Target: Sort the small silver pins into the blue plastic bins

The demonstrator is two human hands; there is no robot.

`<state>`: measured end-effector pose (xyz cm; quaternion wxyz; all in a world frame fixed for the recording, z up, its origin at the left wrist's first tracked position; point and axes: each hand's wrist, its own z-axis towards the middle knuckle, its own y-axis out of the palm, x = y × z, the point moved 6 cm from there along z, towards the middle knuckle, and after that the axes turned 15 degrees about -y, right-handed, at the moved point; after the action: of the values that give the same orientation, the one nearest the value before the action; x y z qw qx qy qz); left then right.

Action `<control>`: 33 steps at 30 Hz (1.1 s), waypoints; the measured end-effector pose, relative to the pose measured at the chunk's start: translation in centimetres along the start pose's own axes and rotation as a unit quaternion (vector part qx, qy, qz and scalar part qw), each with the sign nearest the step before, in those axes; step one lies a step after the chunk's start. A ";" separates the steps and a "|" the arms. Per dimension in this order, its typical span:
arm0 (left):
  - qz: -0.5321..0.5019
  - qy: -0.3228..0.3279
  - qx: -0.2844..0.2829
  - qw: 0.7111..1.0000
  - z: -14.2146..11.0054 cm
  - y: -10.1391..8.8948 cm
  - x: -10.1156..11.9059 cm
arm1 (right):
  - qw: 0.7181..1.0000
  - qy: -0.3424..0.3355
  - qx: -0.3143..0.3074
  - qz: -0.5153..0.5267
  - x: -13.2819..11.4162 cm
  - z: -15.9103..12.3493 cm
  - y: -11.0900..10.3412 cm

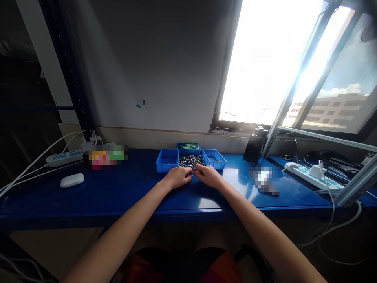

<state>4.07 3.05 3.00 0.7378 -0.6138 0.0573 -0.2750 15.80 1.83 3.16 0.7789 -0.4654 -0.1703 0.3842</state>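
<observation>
My left hand point(178, 177) and my right hand point(209, 176) meet over the blue table, just in front of a pile of small dark and silvery metal pieces point(191, 160), which look like screws. Both hands have curled, pinched fingers with the tips close together. Whatever is between the fingertips is too small to make out. To the left of the pile is a blue bin point(167, 169), close to my left hand. A second blue bin point(216, 164) stands on the right, beyond my right hand. Behind the pile sits a blue bin point(188, 151) with green material in it.
A black bottle point(255, 145) stands at the back right near a metal frame post point(290, 94). Power strips point(315, 177) with cables lie on the far right and far left. A white case point(72, 180) and blurred colourful items point(106, 156) are on the left.
</observation>
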 end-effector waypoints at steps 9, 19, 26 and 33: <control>0.012 -0.020 0.059 0.998 -0.2 -1.3 0.1 | 1.000 0.012 -0.005 0.019 0.6 0.0 0.2; -0.009 0.069 0.089 0.994 -0.6 -1.2 0.8 | 0.999 0.033 -0.039 0.003 1.0 -0.1 0.8; -0.010 0.098 0.082 0.992 -0.8 -1.1 1.1 | 0.998 0.027 -0.038 0.036 1.4 -0.3 1.3; 0.000 0.098 0.071 0.993 -1.0 -1.2 1.4 | 0.998 0.034 -0.045 0.030 1.5 -0.3 1.4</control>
<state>4.43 1.35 4.24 0.7704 -0.5297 0.1096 -0.3375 16.33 3.14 1.63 0.7506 -0.5178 -0.1470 0.3832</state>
